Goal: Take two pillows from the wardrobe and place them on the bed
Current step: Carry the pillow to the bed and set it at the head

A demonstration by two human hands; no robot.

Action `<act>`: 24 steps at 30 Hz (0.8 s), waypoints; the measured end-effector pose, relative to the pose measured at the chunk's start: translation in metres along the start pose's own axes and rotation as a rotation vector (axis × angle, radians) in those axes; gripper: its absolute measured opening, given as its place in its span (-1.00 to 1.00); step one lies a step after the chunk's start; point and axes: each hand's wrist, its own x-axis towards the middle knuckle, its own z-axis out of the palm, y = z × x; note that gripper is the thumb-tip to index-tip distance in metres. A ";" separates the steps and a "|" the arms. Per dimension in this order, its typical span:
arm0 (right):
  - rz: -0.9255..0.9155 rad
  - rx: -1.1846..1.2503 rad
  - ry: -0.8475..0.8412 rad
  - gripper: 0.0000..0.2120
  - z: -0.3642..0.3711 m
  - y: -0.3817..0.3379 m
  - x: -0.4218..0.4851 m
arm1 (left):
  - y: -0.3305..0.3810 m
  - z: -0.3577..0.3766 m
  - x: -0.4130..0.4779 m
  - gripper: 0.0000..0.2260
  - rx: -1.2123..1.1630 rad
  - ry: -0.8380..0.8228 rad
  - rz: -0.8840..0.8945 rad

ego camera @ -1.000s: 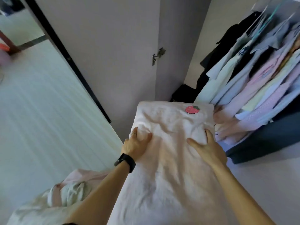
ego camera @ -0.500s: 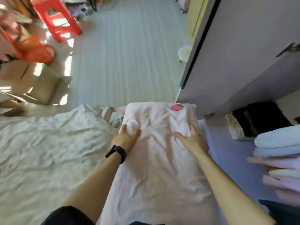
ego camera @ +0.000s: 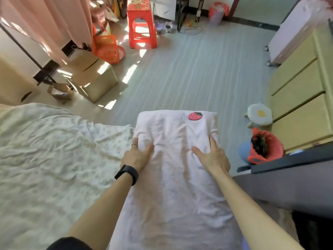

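Note:
A pale pink pillow [ego camera: 173, 192] with a red strawberry patch [ego camera: 195, 116] near its far end is held out lengthwise in front of me. My left hand [ego camera: 137, 156], with a ring and a black wristband, grips its left edge. My right hand [ego camera: 211, 156] grips its right side, fingers wrapped over the edge. The bed [ego camera: 45, 159], covered in a crumpled cream sheet, lies to the left, its corner just beside the pillow. The wardrobe door [ego camera: 288, 184] shows at the right edge.
A red plastic stool [ego camera: 141, 24] and orange basket [ego camera: 108, 49] stand far ahead, cardboard boxes [ego camera: 95, 76] at left. A yellow drawer unit [ego camera: 301, 91], a small egg-shaped stool [ego camera: 259, 114] and a bin with a red bag [ego camera: 263, 147] stand at right. Striped floor [ego camera: 189, 78] lies ahead.
I have turned left, away from the wardrobe and hanging clothes, carrying the pillow. The bed and room floor have swung into view; both hands keep the same grip.

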 end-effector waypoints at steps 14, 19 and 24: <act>-0.334 0.063 0.137 -0.13 -0.104 -0.214 0.192 | 0.168 -0.115 0.160 -0.26 -0.337 0.289 0.106; -0.529 0.089 0.129 -0.13 -0.126 -0.319 0.289 | 0.232 -0.166 0.235 -0.25 -0.398 0.482 0.096; -0.717 0.048 0.065 -0.16 -0.143 -0.431 0.359 | 0.274 -0.206 0.289 -0.27 -0.458 0.672 -0.044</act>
